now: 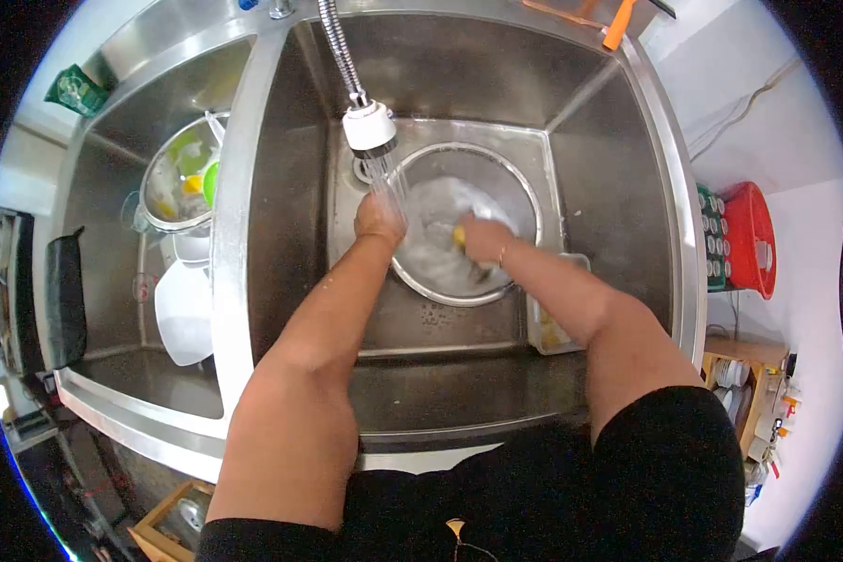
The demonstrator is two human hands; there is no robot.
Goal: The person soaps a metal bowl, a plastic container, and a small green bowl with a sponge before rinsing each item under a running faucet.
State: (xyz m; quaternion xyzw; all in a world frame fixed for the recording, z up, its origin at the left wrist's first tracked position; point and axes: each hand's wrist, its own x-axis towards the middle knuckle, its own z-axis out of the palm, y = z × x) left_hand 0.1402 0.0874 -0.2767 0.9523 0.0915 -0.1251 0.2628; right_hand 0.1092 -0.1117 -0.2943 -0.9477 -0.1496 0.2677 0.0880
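A round metal bowl (459, 298) sits on the floor of the right sink basin, with whitish, swirling water inside. At its left rim, my left hand (380, 219) is closed on the edge, under the stream from the white spray head (370, 126); falling water partly covers the fingers. Inside the bowl, my right hand (487, 240) is closed around a small yellow sponge (459, 236) against the inner surface. Motion smears that hand, and most of the sponge is hidden by the fingers.
A clear plastic container (537, 323) stands under my right forearm. The left basin holds a metal bowl (173, 225) with green and yellow pieces and a white dish (184, 314). An orange-handled tool (618, 26) lies at the back right rim. A red basket (751, 239) stands right of the sink.
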